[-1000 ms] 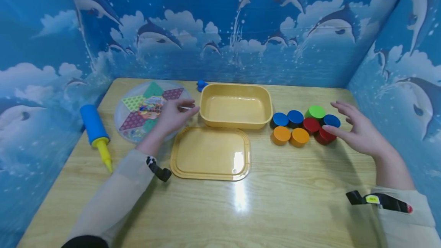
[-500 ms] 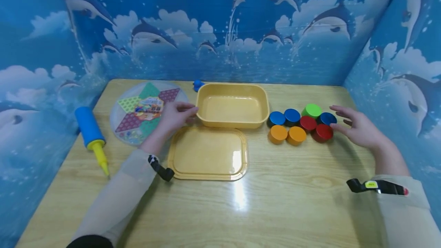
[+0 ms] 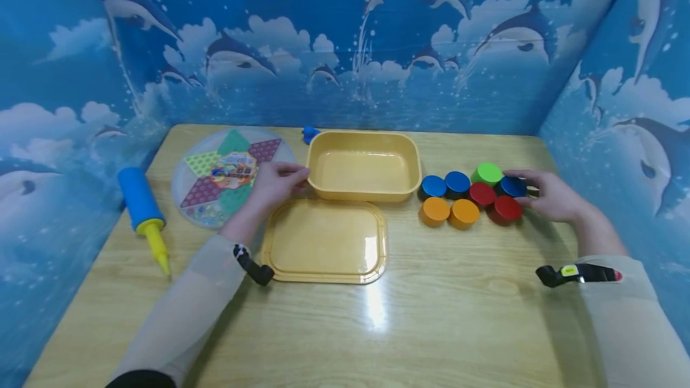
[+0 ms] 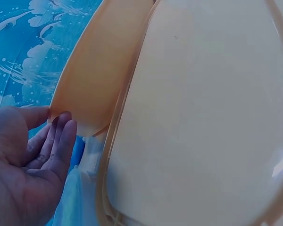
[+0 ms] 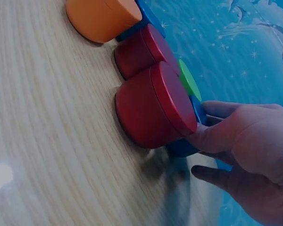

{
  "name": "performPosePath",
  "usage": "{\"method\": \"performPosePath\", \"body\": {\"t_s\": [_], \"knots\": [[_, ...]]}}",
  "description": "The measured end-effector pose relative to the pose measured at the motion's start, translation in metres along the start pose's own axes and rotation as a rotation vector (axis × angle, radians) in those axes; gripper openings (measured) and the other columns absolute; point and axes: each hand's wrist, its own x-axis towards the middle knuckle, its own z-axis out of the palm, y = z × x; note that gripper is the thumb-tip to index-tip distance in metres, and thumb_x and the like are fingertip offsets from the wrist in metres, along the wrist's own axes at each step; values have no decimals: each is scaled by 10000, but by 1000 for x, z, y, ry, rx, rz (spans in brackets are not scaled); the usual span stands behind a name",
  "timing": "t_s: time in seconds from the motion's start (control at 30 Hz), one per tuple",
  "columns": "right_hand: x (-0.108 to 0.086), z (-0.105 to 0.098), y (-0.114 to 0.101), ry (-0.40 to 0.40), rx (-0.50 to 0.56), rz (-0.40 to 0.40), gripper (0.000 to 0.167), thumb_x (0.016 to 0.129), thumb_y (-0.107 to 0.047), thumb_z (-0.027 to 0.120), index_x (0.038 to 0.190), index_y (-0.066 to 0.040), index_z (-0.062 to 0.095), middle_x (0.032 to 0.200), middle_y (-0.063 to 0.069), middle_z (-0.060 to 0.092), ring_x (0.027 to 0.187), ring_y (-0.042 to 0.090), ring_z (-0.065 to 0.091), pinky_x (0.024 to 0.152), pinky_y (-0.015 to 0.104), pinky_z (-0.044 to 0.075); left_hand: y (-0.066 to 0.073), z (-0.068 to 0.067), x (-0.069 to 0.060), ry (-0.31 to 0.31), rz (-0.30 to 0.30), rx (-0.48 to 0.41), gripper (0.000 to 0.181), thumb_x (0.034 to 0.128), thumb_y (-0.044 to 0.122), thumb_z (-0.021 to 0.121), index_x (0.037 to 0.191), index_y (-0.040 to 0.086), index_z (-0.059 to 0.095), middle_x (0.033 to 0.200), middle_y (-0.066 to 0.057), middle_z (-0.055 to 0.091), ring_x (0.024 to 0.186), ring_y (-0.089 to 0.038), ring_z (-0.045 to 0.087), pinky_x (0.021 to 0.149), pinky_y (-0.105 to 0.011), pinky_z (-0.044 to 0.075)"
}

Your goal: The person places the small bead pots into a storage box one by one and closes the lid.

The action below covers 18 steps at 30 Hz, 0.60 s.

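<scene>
Right grip (image 3: 555, 197) around upright blue tin (image 3: 511, 186)

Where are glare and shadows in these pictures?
Head view: glare on the glossy yellow rectangular plastic lid and pale wood-grain table; left wrist view: a glint on the lid; right wrist view: a bright patch and dark shadows on the table.

Both arms (image 3: 180, 304) forward — fingers (image 4: 65, 146) bent

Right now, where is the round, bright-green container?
In the head view, the green container stands right of centre, behind a round red container, beside the round blue container at the right hand.
</scene>
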Motion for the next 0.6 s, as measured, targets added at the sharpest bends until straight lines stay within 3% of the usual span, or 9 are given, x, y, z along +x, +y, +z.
{"method": "performPosePath", "body": {"t_s": [0.2, 0.33, 0.4, 0.5, 0.57, 0.6], "knots": [[1, -2, 0, 68, -9, 42, 639, 1000, -63, 743, 1554, 60, 447, 1492, 397, 461, 1320, 618, 469, 1049, 710, 460, -2, -1, -1, 1, -2, -88, 336, 1027, 150, 735, 1250, -100, 706, 953, -162, 752, 778, -148, 752, 792, -307, 663], [-2, -11, -10, 104, -8, 65, 697, 1017, -242, 759, 1568, 41, 439, 1499, 386, 458, 1304, 612, 495, 983, 574, 568, -1, -2, -2, 6, -22, -123, 329, 1029, 134, 729, 1251, -107, 698, 918, -140, 749, 760, -148, 753, 791, -311, 664], [-4, -17, -18, 116, -11, 65, 727, 1012, -305, 763, 1569, 32, 440, 1497, 375, 459, 1293, 607, 508, 937, 374, 618, 0, -1, -1, 5, -29, -134, 329, 1026, 135, 733, 1252, -102, 700, 925, -139, 751, 768, -151, 756, 796, -312, 663], [-7, -22, -35, 128, 0, 48, 729, 1010, -331, 763, 1568, 16, 447, 1500, 342, 462, 1307, 583, 502, 1009, 443, 590, 1, 1, 0, 4, -40, -142, 323, 1018, 134, 745, 1249, -88, 708, 951, -151, 756, 773, -151, 758, 797, -309, 663], [-8, -24, -47, 133, 9, 21, 721, 1008, -327, 766, 1565, 8, 452, 1503, 317, 467, 1316, 570, 500, 975, 244, 581, 3, 2, -1, 1, -47, -142, 322, 1016, 135, 749, 1248, -84, 711, 965, -157, 755, 771, -146, 756, 795, -305, 662], [-8, -25, -54, 133, 13, -1, 713, 1007, -313, 769, 1560, 11, 456, 1507, 310, 465, 1320, 568, 497, 981, 228, 573, 4, 3, -1, 2, -52, -142, 321, 1015, 136, 751, 1248, -80, 712, 970, -156, 756, 767, -141, 755, 791, -300, 662]]}}
